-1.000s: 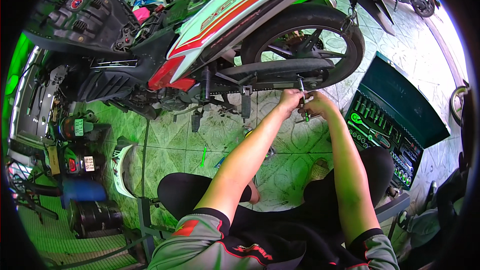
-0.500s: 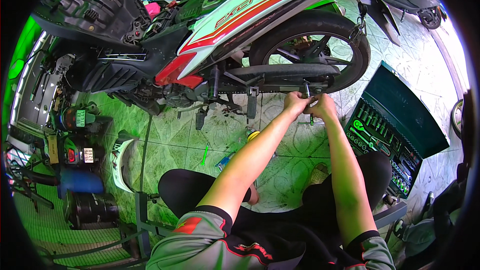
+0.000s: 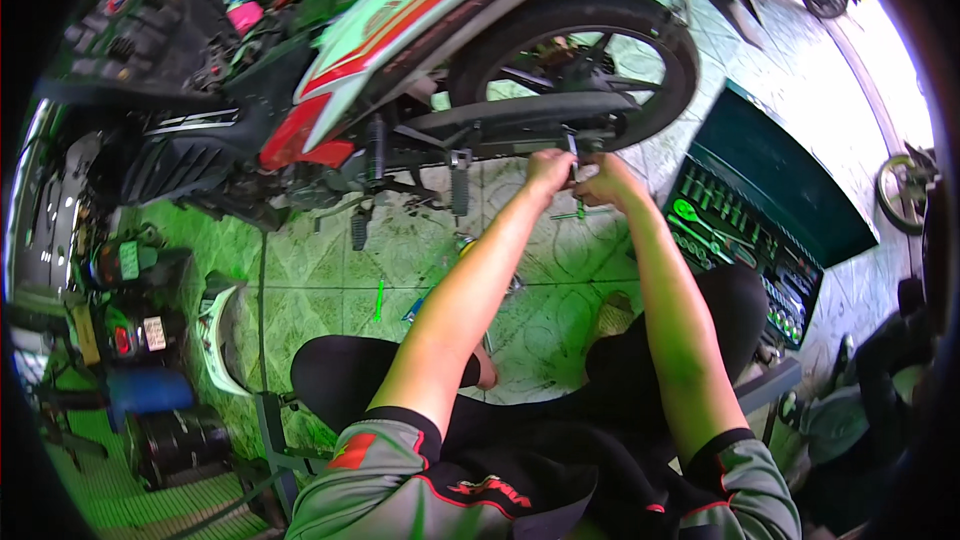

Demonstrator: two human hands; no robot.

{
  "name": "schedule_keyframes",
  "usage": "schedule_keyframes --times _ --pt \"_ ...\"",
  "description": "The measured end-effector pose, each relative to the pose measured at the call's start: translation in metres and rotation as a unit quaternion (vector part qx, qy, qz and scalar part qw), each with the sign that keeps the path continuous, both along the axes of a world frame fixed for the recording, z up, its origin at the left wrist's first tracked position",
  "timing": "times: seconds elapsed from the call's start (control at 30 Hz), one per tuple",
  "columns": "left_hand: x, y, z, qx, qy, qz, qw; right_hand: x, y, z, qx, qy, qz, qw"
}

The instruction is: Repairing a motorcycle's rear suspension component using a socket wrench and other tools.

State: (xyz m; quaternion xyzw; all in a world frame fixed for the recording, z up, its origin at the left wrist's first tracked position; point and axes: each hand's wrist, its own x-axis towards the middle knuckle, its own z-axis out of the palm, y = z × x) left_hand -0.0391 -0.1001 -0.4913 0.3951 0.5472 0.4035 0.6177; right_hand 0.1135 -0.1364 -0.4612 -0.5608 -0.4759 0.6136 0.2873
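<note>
Both my hands meet at the lower rear of a white and red motorbike (image 3: 380,30), by the back end of its black chain cover (image 3: 530,115). Between them stands what looks like a T-handle wrench (image 3: 571,142). Its bright shaft rises toward the axle area, and its crossbar shows below my fingers. My left hand (image 3: 549,170) is closed round the shaft. My right hand (image 3: 608,182) is closed at the same tool from the other side, its fingertips partly hidden. The wrench's far tip and what it touches are too blurred to make out.
The rear wheel (image 3: 670,75) stands just beyond my hands. An open green toolbox (image 3: 790,175) with sockets and ratchets lies to the right. A green-handled tool (image 3: 379,298) rests on the tiles; a white curved panel (image 3: 215,340) lies left. Several motorbikes are parked at the left.
The whole view has shifted, so the bike and toolbox sit further left and higher. My hands stay on the wrench, with the right hand now slightly apart from the left.
</note>
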Motion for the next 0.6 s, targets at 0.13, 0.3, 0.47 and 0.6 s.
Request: schedule_keyframes --times 0.13,0.3,0.47,0.6 --pt "0.008 -0.004 -0.001 0.046 0.118 -0.052 0.991 0.002 0.003 -0.01 0.013 -0.127 -0.034 0.991" --pt "-0.004 0.009 -0.005 0.029 0.037 -0.055 0.997 -0.015 0.008 0.0 -0.044 -0.139 -0.022 0.989" --pt "0.018 0.001 0.011 -0.058 -0.124 -0.056 0.989 0.007 0.009 -0.026 -0.037 -0.067 -0.007 0.997" --pt "0.019 0.011 0.011 -0.099 -0.148 0.049 0.983 -0.013 -0.003 -0.005 0.076 -0.194 -0.028 0.978"
